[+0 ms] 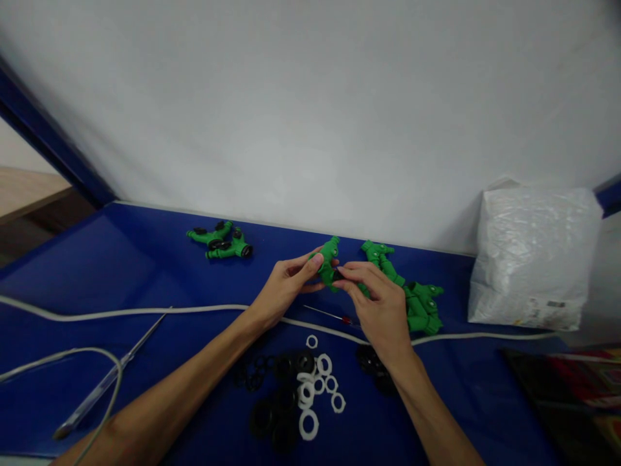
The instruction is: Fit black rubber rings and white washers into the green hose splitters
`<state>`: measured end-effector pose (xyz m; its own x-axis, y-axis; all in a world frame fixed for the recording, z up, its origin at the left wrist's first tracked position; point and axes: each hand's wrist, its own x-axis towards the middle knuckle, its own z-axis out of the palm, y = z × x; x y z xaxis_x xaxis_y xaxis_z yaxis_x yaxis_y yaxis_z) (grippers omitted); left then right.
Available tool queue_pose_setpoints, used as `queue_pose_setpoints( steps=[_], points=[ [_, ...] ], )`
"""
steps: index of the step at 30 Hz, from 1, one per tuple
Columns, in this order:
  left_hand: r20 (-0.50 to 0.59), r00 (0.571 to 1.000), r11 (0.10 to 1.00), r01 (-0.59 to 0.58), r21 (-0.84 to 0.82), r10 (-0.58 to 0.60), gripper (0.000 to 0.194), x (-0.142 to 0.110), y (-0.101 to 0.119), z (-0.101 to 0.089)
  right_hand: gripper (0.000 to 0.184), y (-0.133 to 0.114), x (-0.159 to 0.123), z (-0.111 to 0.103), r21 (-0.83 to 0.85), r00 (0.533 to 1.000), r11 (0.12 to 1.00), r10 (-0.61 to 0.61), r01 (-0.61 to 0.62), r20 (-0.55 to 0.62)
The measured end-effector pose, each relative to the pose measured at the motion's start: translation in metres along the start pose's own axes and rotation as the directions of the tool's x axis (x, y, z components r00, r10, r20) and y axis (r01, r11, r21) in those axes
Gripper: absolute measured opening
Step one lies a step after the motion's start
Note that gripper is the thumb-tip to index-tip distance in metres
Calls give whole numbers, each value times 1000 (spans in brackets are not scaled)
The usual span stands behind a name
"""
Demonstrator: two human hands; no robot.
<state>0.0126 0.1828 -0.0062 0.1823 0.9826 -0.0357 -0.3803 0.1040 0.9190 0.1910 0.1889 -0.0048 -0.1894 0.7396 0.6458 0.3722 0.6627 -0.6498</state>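
Left hand (pixel 291 278) grips a green fitting (pixel 328 256), right hand (pixel 378 298) a black piece (pixel 337 275) at it. White rings (pixel 305 406) lie toward the counter's (pixel 165 275) near edge.

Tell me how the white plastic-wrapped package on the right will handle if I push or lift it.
The package may feel slippery, since its wrap looks shiny and creased. Pushed low down, it would probably slide on the blue table rather than roll, given its boxy shape. Its weight is hard to call: the contents are hidden.
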Motion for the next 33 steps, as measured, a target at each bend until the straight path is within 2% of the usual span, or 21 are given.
queue_pose_setpoints(
  steps=[3, 7, 15, 24, 33],
  points=[
    [20, 1000, 1000, 22, -1, -22, 48, 2, -2, -2, 16, -3, 1, -1, -27, 995, 996, -87, 88, 38],
    [16, 999, 1000, 28, -12, -28, 50, 2, -3, -2, 15, -5, 2, -2, -60, 993, 992, -113, 115, 34],
    [39, 998, 998, 47, -41, -45, 53, 2, -5, -1, 14, -3, 2, -1, -94, 994, 990, -104, 107, 40],
    [22, 995, 980, 101, -171, -99, 35, 1, -1, 3, 18, -10, 0, 2, -127, 995, 988, -86, 93, 59],
    [75, 997, 985, 43, -168, -31, 40, 1, -7, 2, 15, -11, -3, 2, -222, 994, 969, -98, 108, 55]
  ],
)
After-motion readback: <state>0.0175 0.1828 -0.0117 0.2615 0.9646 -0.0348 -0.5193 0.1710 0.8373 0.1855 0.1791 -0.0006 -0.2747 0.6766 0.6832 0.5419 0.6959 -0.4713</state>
